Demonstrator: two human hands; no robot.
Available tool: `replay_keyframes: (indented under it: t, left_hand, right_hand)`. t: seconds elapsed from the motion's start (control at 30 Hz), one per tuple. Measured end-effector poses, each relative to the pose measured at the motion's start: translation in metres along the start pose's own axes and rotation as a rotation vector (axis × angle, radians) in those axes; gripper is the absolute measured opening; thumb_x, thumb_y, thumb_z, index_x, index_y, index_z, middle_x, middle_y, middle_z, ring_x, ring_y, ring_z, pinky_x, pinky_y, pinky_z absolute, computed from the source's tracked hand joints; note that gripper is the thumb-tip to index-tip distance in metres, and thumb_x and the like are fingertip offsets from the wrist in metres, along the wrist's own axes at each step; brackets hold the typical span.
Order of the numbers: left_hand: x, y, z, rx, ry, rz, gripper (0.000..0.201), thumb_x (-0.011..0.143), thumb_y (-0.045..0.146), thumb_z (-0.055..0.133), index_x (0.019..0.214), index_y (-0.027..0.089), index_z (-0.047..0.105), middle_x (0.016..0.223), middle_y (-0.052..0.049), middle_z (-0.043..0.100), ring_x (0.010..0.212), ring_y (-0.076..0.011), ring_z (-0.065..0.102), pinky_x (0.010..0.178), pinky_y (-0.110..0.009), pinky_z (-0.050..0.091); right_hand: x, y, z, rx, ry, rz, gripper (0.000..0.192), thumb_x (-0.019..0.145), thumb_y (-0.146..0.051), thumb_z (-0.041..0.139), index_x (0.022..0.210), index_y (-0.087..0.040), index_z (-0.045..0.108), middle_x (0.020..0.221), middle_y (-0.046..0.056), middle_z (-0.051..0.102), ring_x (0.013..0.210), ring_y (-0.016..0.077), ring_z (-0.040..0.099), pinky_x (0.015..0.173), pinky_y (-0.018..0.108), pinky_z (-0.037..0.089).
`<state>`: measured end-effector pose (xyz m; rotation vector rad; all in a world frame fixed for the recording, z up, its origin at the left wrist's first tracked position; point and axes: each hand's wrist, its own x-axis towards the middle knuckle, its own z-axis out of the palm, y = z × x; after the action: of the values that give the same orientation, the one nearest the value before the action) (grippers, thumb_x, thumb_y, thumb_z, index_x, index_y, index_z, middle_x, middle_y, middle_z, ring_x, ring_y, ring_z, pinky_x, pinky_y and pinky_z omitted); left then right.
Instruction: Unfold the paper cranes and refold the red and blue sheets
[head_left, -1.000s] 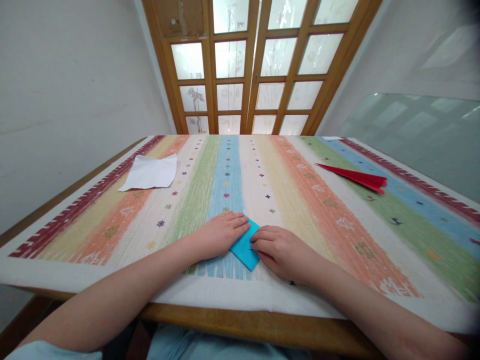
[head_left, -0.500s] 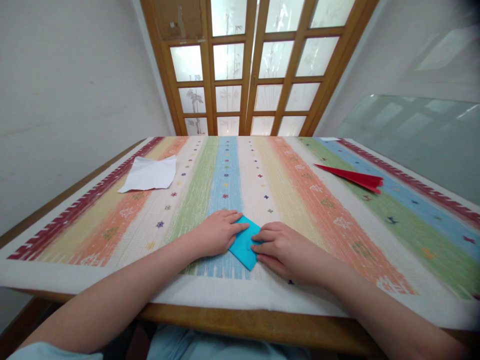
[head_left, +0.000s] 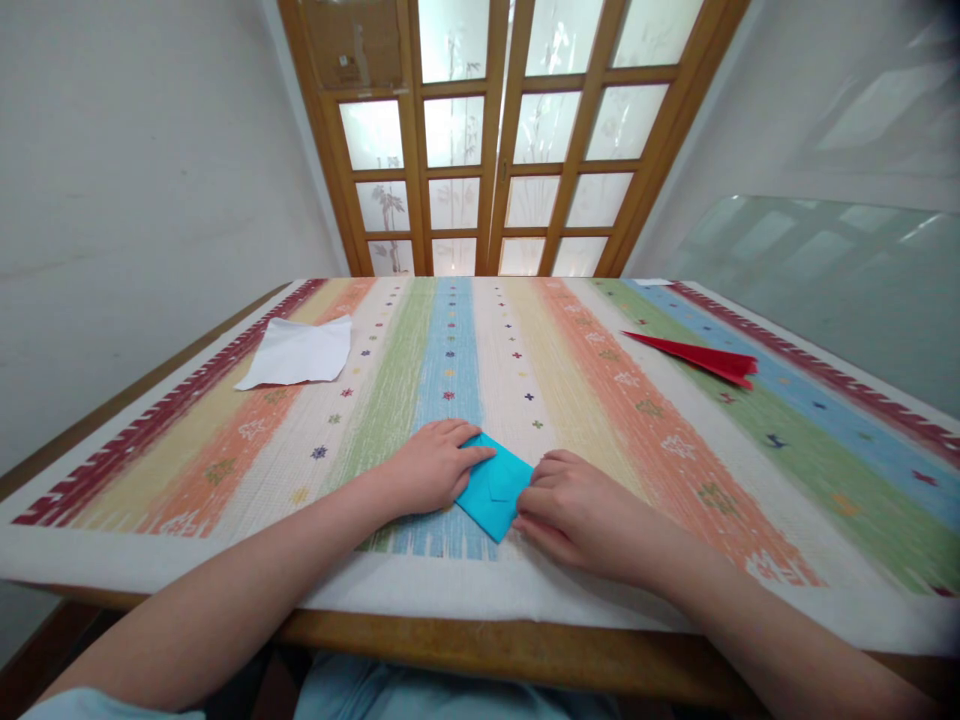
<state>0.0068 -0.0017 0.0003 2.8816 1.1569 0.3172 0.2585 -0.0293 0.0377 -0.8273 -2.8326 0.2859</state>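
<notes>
A folded sheet of turquoise paper [head_left: 489, 497] lies on the tablecloth close to the table's front edge. A small folded flap shows on its upper face. My left hand [head_left: 431, 465] rests over its left side, fingers stretched out and thumb lying on the paper. At the right corner, the curled fingertips of my right hand [head_left: 568, 508] pinch the edge; the exact grip underneath is hidden.
Toward the back left lies a white paper sheet [head_left: 300, 352]. On the right is a folded red paper piece [head_left: 694, 357]. The striped tablecloth [head_left: 390, 400] covers the table, whose wooden edge [head_left: 480, 640] runs along the front.
My right hand's fingers have slid outward from the middle of the turquoise paper to its right corner, uncovering the small flap. My left hand stays in place.
</notes>
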Motion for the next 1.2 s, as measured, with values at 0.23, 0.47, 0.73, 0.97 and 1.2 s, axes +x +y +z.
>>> replay_keyframes:
  t: [0.23, 0.47, 0.73, 0.97, 1.2]
  left_hand:
    - [0.0, 0.003, -0.002, 0.028, 0.026, -0.096, 0.041, 0.095, 0.031, 0.054, 0.135, 0.027, 0.063, 0.139, -0.012, 0.054, 0.131, -0.0328, 0.049, 0.109, -0.051, 0.04]
    - [0.003, 0.003, -0.001, 0.053, 0.008, -0.221, 0.049, 0.091, 0.035, 0.056, 0.139, 0.026, 0.059, 0.146, -0.013, 0.051, 0.135, -0.0352, 0.045, 0.111, -0.053, 0.036]
    - [0.0, -0.003, 0.009, 0.048, 0.009, -0.284, 0.056, 0.091, 0.042, 0.056, 0.144, 0.024, 0.054, 0.153, -0.014, 0.047, 0.14, -0.0363, 0.041, 0.115, -0.056, 0.033]
    - [-0.002, -0.006, 0.01, -0.003, 0.044, -0.044, 0.046, 0.096, 0.029, 0.052, 0.141, 0.023, 0.056, 0.157, -0.011, 0.043, 0.146, -0.0297, 0.037, 0.12, -0.05, 0.029]
    - [-0.001, -0.005, 0.011, 0.0, 0.033, -0.051, 0.043, 0.095, 0.026, 0.053, 0.138, 0.023, 0.059, 0.149, -0.011, 0.052, 0.142, -0.0291, 0.043, 0.119, -0.049, 0.032]
  right_hand:
    - [0.004, -0.002, 0.001, -0.042, -0.032, 0.056, 0.018, 0.096, -0.029, 0.057, 0.094, -0.019, 0.072, 0.084, 0.009, 0.07, 0.083, 0.0238, 0.063, 0.076, 0.035, 0.039]
    - [0.009, 0.007, 0.014, -0.014, 0.045, 0.09, 0.025, 0.099, -0.022, 0.053, 0.083, -0.019, 0.073, 0.074, 0.005, 0.068, 0.069, 0.0176, 0.058, 0.069, 0.031, 0.036]
    - [0.01, 0.009, 0.023, 0.03, 0.079, 0.042, 0.017, 0.098, -0.027, 0.059, 0.102, -0.021, 0.074, 0.087, 0.007, 0.071, 0.084, 0.0214, 0.061, 0.078, 0.035, 0.039]
    - [0.011, 0.009, 0.022, 0.064, 0.103, 0.018, 0.016, 0.097, -0.027, 0.06, 0.101, -0.021, 0.074, 0.098, 0.009, 0.069, 0.095, 0.0233, 0.059, 0.087, 0.038, 0.043]
    - [0.012, 0.006, 0.019, 0.093, 0.111, 0.067, 0.015, 0.096, -0.028, 0.061, 0.104, -0.021, 0.072, 0.102, 0.009, 0.07, 0.1, 0.0243, 0.059, 0.091, 0.041, 0.043]
